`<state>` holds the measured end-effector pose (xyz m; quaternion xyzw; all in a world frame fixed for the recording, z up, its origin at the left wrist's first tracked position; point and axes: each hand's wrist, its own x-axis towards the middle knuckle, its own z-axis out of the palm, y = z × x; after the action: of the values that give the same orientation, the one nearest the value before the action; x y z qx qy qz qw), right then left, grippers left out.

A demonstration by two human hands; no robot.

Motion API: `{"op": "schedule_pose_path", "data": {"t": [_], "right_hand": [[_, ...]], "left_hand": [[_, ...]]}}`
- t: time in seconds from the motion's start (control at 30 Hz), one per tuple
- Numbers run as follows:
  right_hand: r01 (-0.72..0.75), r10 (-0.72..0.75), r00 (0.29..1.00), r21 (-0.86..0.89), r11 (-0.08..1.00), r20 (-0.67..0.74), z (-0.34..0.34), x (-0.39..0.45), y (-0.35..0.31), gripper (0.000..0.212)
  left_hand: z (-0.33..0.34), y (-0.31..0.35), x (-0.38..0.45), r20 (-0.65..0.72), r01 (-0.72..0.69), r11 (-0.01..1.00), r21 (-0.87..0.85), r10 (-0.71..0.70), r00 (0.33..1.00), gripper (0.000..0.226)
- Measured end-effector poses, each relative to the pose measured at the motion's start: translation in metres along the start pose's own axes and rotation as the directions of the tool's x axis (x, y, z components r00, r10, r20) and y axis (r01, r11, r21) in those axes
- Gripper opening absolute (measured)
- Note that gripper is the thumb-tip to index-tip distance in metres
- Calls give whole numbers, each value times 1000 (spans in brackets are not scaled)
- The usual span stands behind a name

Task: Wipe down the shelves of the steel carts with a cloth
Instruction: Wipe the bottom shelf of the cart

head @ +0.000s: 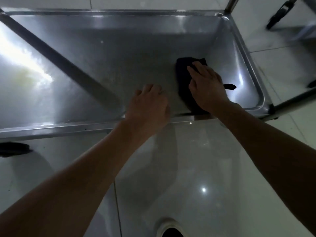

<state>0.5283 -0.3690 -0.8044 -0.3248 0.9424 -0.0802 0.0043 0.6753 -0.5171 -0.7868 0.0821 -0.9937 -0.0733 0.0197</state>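
A steel cart shelf (pixel 119 65) with a raised rim fills the upper half of the head view. A dark cloth (pixel 183 74) lies flat on its right part, near the front rim. My right hand (pixel 206 86) presses down on the cloth with straight, spread fingers. My left hand (pixel 148 103) hovers over or rests at the shelf's front rim, just left of the cloth, with fingers loosely curled and nothing in them.
A steel bar (pixel 56 57) crosses the shelf diagonally at the left. The cart's corner posts (pixel 230 6) rise at the right. A black caster (pixel 13 148) sits on the white tiled floor at the left. Another cart's wheel (pixel 280 14) stands at the top right.
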Motion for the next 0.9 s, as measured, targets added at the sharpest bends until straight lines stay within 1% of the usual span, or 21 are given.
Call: {"op": "schedule_pose_path", "data": {"t": [0.13,0.23,0.33,0.43,0.53,0.63,0.7,0.77,0.83,0.9], "right_hand": [[-133,133,991,-14,991,-16,-16,-8,65,48],[-259,259,966,-26,965,-13,-28,-18,104,48],[-310,310,951,-14,951,-12,-33,-25,118,48],[-337,337,941,13,941,16,-31,-28,114,49],[-282,283,959,31,959,-18,-27,-39,104,47],[-215,215,977,44,976,7,-20,-49,88,47],[-206,207,978,92,974,-7,-16,-51,76,47],[-185,187,982,101,978,-15,-14,-51,60,47],[-154,155,988,93,984,-9,-10,-52,42,47],[-134,135,991,100,986,-2,-5,-52,20,48]], "left_hand": [[8,44,26,-22,-56,998,-32,55,998,30],[18,62,38,-18,-70,997,-36,69,997,30],[24,68,40,-26,-58,998,-24,57,998,28],[27,68,41,-30,-50,998,-23,50,998,27],[28,66,41,-32,-37,998,-44,35,999,30],[28,61,40,-32,-36,997,-75,33,999,32],[27,56,40,-24,-58,992,-112,55,998,32],[25,49,35,-11,-94,985,-145,94,996,31],[22,35,24,-31,-110,980,-164,106,994,30],[17,16,7,-68,-78,984,-163,67,995,33]]}}
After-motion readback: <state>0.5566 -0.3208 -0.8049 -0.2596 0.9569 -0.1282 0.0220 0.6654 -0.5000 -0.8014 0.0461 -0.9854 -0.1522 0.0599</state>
